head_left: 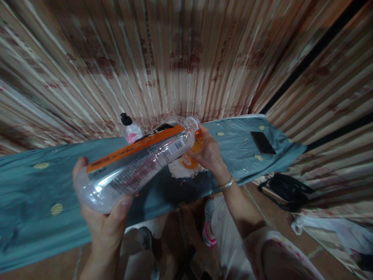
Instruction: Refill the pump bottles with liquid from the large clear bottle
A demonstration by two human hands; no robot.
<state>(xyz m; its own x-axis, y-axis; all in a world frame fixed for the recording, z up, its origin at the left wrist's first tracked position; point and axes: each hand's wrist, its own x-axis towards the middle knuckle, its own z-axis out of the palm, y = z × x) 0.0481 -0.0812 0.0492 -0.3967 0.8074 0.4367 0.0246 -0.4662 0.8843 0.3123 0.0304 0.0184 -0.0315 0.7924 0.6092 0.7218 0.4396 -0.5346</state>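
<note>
The left hand (101, 217) is curled around the base of a clear plastic bottle (136, 163), tipped on its side over the blue cloth (35, 194). The bottle's mouth meets an orange glass (194, 149), which the right hand (208, 153) grips closed beside it.

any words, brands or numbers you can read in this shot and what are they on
None can be read.
Clear bottle in the left hand: orange band, black print and a barcode, all too blurred.
Wall panels: faded reddish print, illegible.
Pump bottle: pink label, too small.
Phone: dark screen, no text.
</note>
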